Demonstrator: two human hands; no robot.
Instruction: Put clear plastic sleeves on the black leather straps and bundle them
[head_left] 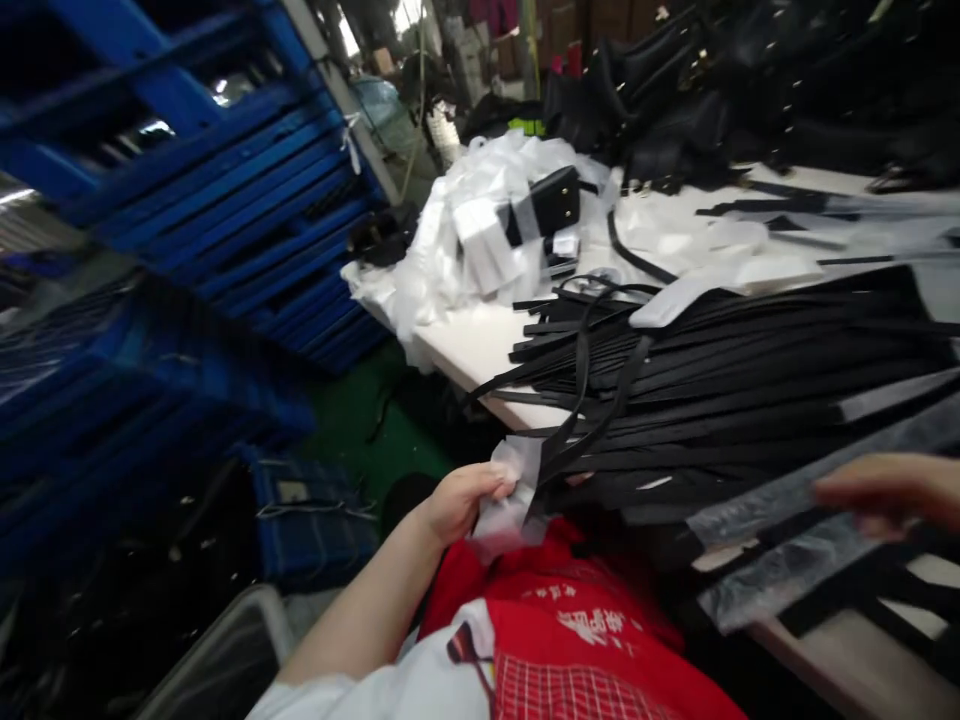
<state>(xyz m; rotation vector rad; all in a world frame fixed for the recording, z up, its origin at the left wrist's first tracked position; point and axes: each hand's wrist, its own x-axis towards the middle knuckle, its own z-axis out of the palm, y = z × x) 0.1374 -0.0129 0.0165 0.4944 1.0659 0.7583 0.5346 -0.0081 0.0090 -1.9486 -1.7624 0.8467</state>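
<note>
Near: I see left hand [463,502] pinching whitish, translucent wrap [523,462]; narrow black straps [712,400] right. Right hand [896,488] blurred, grip can't tell.

- One left hand [459,500], one right hand [892,490]
- One piece of frosted film [523,495]
- Two clear sleeves [787,575]
- Many black straps [720,390], too overlapped to count
- One red apron [577,590]
- One white desk [480,345]

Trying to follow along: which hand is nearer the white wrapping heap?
Left. The left hand is in front of the white wrapping heap; the right hand is farther, well to its right.
</note>
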